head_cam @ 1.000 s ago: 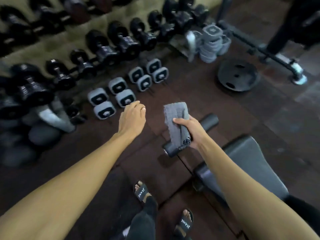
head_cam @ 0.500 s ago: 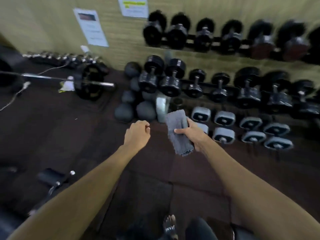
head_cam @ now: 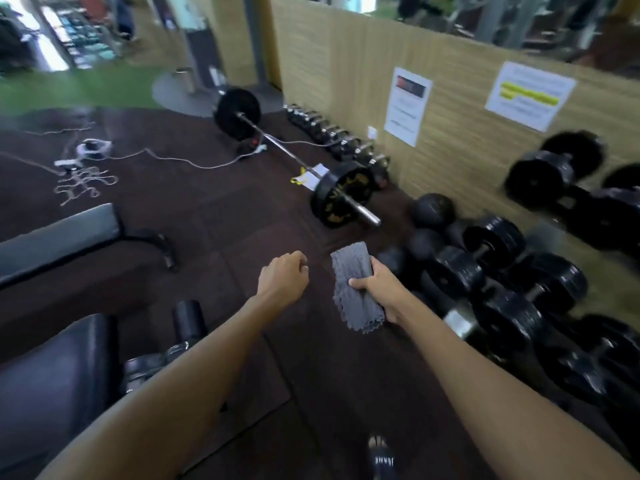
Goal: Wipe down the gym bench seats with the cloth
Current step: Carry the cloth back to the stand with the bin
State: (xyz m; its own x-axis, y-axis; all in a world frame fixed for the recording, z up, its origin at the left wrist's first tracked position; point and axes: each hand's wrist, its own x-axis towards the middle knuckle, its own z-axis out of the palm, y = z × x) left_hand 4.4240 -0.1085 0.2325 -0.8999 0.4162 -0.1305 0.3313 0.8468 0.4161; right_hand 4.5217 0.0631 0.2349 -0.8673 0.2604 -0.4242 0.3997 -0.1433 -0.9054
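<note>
1. Dark rubber floor tiles [head_cam: 214, 216] cover the working area, bordered at right by a tan ribbed wall [head_cam: 346, 64] carrying two paper notices.
2. Black padded bench seat [head_cam: 52, 382] occupies the lower left corner, with a cylindrical roller pad [head_cam: 188, 320] just beyond its end. A second, grey bench pad [head_cam: 59, 237] lies farther off at left, well apart from both hands.
3. Loaded barbell [head_cam: 294, 157] rests on the floor near the wall. Black dumbbells [head_cam: 498, 271] are ranked along the right side, with round black balls at the near end of the row.
4. Left hand [head_cam: 284, 277] hangs in the air above the floor, fingers curled loosely inward, holding nothing.
5. Right hand [head_cam: 381, 285] is closed around the grey cloth [head_cam: 355, 285]. The thumb presses across the front of the fabric; the fingers wrap behind it.
6. Cloth position relative to the grip: folded lengthwise, upright, with one end projecting above the hand and the other end hanging below it. The cloth is clear of both benches and touches no surface.
7. A sandalled foot [head_cam: 381, 455] shows at the bottom edge.
</note>
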